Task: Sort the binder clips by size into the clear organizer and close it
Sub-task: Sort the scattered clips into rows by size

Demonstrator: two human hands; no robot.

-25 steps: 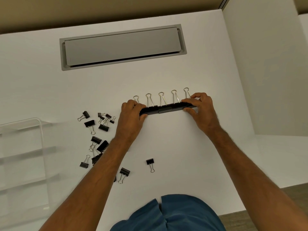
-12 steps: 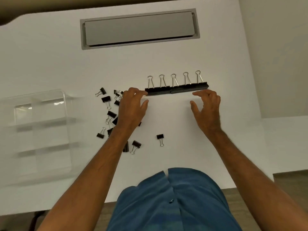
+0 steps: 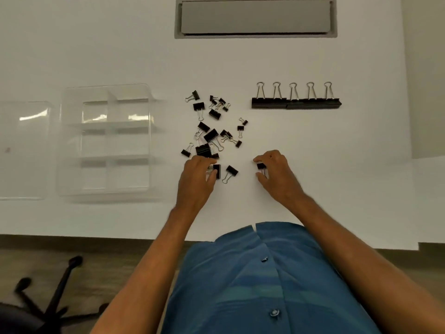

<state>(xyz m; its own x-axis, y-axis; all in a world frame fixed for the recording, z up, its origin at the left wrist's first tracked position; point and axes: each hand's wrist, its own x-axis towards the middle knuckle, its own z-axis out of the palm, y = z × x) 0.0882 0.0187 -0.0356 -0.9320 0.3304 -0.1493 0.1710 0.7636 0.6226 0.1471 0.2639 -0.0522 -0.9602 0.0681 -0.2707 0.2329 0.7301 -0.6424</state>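
The right hand (image 3: 277, 174) rests on the white table (image 3: 337, 189) with thumb and forefinger pinching a small black clip (image 3: 261, 166); its other fingers curl loosely beside it. The left hand (image 3: 196, 179) lies just left of that, its fingertips closed around another black clip (image 3: 216, 171) whose wire handles are half hidden under the fingers. Between the two hands a medium clip (image 3: 231, 172) lies free on the table.

Taking the loose pile of clips (image 3: 209, 131) as the landmark: the left hand touches its near edge, and the right hand sits near it, to the right and closer to the person. Far right of the pile, and well apart from it, a row of five large clips (image 3: 296, 102) stands side by side, wire loops pointing away from the person. Left of the pile sits the clear organizer (image 3: 106, 141), open, its compartments showing no clips; its clear lid (image 3: 22, 150) lies flat further left. Beyond the pile, at the table's far side, is a grey cable hatch (image 3: 255, 18). Nearer than the pile is the person's blue shirt (image 3: 252, 285), and a chair base (image 3: 48, 304) stands on the floor.
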